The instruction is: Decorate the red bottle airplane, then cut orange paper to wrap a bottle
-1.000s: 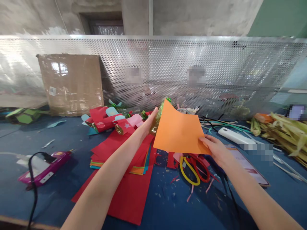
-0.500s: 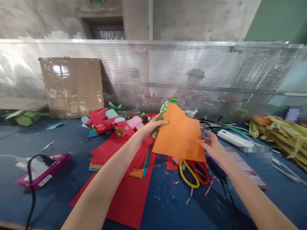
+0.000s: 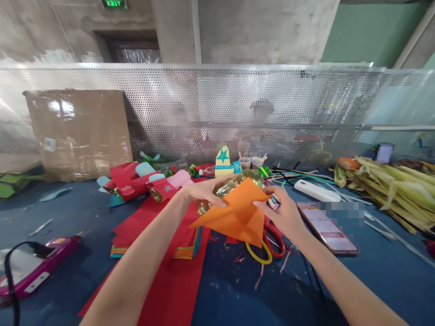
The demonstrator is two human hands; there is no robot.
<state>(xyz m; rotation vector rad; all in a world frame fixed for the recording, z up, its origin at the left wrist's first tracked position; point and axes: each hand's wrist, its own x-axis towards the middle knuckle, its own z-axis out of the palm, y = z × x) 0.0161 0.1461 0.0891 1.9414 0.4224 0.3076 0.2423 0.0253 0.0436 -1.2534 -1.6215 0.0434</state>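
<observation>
A clear plastic bottle (image 3: 234, 184) with a green cap lies slanted in my left hand (image 3: 204, 189), its cap pointing up to the right. Under my left thumb, an orange paper sheet (image 3: 241, 210) is pressed against the bottle's near side. My right hand (image 3: 285, 213) pinches the sheet's right edge between thumb and fingers, and the paper bends there. Below the sheet, scissors with a yellow handle loop (image 3: 261, 262) and a red handle loop (image 3: 282, 246) lie on the table, their blades hidden. A stack of red and coloured paper (image 3: 142, 226) sits partly under my left forearm.
Red-wrapped bottles (image 3: 136, 183) lie at the back left, before a cardboard sheet (image 3: 81, 136). A yellow paper piece with a star (image 3: 223, 160) stands behind the bottle. To the right are a phone (image 3: 328, 228), a white stick-like device (image 3: 316, 190) and corn husks (image 3: 384, 190). A purple power strip (image 3: 50, 260) lies left.
The orange sheet has tilted and come down over the bottle's side. The bottle has turned from fairly upright to slanting right. My right hand has moved onto the sheet's upper right edge. The view has shifted right.
</observation>
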